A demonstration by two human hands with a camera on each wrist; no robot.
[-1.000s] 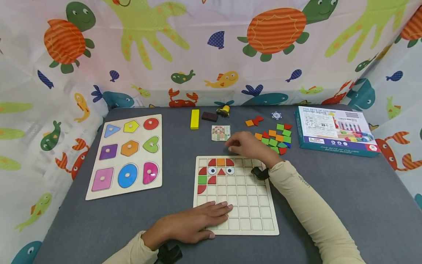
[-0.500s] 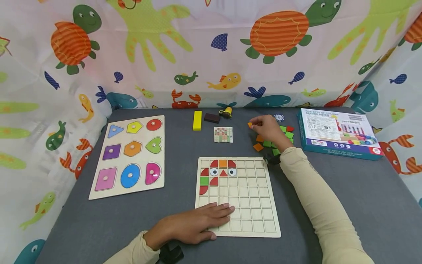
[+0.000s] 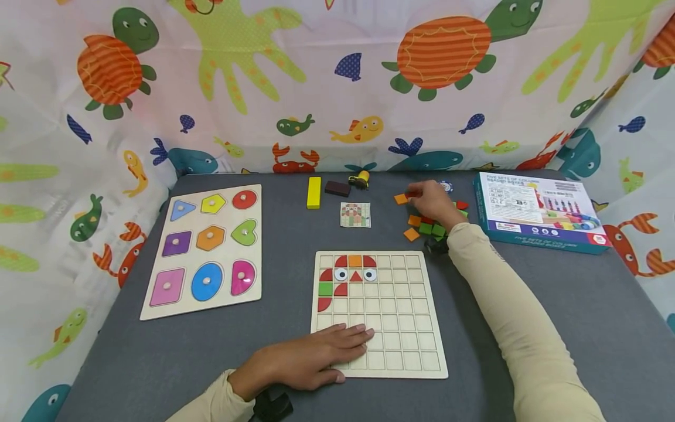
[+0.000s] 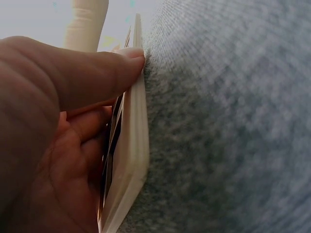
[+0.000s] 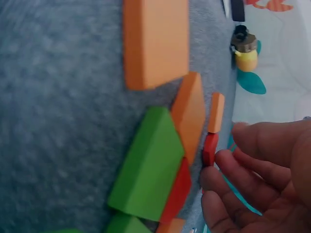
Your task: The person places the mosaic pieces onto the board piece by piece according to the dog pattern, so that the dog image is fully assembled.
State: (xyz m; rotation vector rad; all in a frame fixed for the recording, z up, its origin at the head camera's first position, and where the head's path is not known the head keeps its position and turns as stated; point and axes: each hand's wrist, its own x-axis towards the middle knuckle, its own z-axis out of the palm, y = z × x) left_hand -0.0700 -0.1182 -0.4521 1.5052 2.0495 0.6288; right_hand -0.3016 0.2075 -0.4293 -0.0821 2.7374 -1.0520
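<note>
In the head view my left hand (image 3: 321, 356) lies flat on the lower left of a wooden grid board (image 3: 406, 375), fingers spread. Its thumb (image 4: 116, 68) rests over the board's edge in the left wrist view. Red, orange and green tiles and two eye tiles fill some upper-left cells. My right hand (image 3: 433, 202) reaches over the loose tiles beyond the board. In the right wrist view its fingers are loosely bent beside a red tile (image 5: 210, 149), thumb apart; contact is hard to tell. An orange tile (image 3: 401, 199) lies just left of its fingertips.
Green tiles (image 3: 426, 228) and other loose tiles lie below the right hand. A small pattern card (image 3: 355, 215), yellow block (image 3: 313, 193), dark block (image 3: 337, 188) and toy bee (image 3: 360, 179) stand behind the board. A shape puzzle (image 3: 200, 246) is left; a box (image 3: 543, 211) is right.
My right hand has moved right and away, from above the board's top edge to the loose tiles. An orange tile near the board's upper right now shows. The left hand has stayed still.
</note>
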